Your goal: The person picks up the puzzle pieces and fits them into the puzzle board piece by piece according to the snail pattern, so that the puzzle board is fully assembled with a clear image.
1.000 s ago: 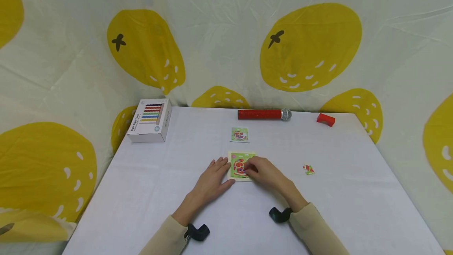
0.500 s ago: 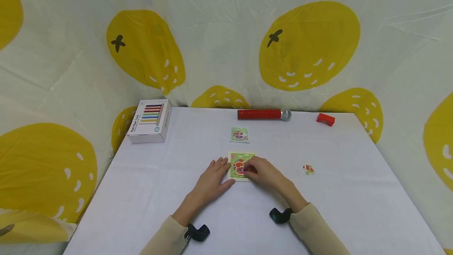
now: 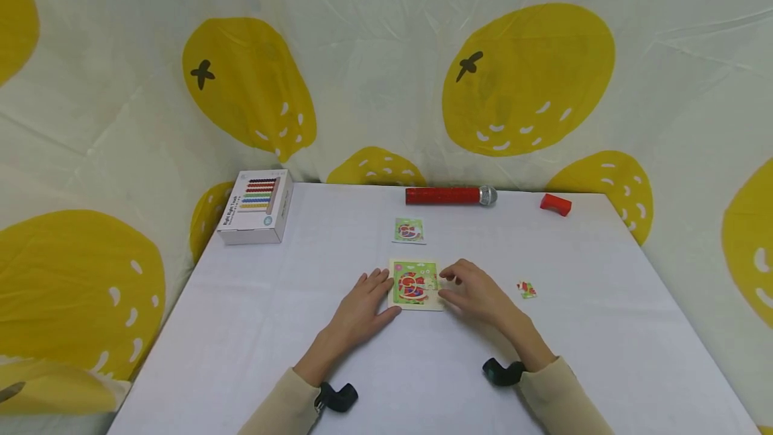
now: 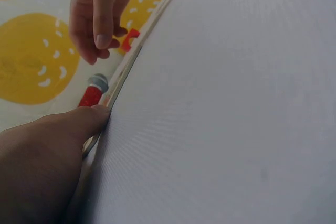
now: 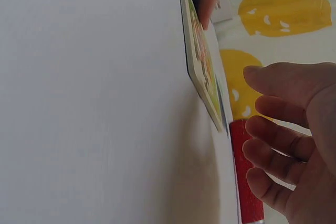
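Observation:
A square wooden jigsaw puzzle [image 3: 413, 280] with a green and red picture lies mid-table in the head view. Bare pale wood shows at its lower right. My left hand [image 3: 361, 306] rests at its left side, fingers extended on the edge and thumb by the near corner. Just off the right edge hovers my right hand [image 3: 480, 293], fingers loosely bent and holding nothing; the right wrist view shows a gap between the hand [image 5: 302, 135] and the board [image 5: 202, 61]. A few loose puzzle pieces [image 3: 527, 289] lie to the right.
Behind the puzzle lies a small picture card [image 3: 409, 230] with a similar design. A red microphone [image 3: 449, 195] lies along the back edge, with a red arched block [image 3: 555, 205] to its right. At the back left stands a white box [image 3: 255, 207].
My right hand has drawn back to the right, off the puzzle, and its fingers have spread apart. The board's right side is now uncovered. My left hand has stayed in place.

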Motion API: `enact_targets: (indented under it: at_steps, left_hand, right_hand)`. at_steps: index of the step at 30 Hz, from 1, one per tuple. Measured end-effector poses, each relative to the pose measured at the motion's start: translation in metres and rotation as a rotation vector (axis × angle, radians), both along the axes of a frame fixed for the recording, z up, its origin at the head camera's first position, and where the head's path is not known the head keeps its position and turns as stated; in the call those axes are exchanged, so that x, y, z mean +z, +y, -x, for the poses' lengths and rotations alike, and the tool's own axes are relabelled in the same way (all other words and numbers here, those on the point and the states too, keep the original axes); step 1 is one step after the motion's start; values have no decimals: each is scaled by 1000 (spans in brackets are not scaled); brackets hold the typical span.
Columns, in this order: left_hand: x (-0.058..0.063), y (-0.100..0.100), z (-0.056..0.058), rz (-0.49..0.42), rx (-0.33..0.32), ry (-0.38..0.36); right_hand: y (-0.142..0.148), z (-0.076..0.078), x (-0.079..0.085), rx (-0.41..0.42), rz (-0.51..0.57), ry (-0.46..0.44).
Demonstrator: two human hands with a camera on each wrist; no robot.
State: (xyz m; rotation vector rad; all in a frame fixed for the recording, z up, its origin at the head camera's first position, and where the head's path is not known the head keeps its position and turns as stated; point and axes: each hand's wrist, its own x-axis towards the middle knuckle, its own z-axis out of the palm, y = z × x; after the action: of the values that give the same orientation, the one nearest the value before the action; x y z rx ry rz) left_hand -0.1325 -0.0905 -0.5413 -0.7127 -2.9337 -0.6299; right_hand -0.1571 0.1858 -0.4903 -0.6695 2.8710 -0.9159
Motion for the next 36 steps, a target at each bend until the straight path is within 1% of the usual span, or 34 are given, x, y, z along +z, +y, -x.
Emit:
enact_targets:
  at_steps: [7, 14, 20, 25, 30, 34, 36]
  left_hand:
    - [0, 0, 1, 9, -1, 0]
    - [-1, 0, 1, 9, 1, 5]
    - [-1, 0, 0, 5, -1, 5]
    - [-1, 0, -1, 1, 1, 4]
    - [0, 0, -1, -4, -1, -2]
    - [0, 0, -1, 3, 0, -5]
    - [0, 0, 0, 8, 0, -3]
  right_hand:
    - [29, 0, 0, -87, -10, 19]
    - [59, 1, 0, -162, -56, 17]
    - [83, 0, -3, -200, -54, 17]
    - [101, 1, -10, -230, -48, 39]
    - [116, 2, -16, -271, -75, -9]
    - [125, 1, -16, -296, -104, -57]
    - [128, 1, -17, -304, -117, -63]
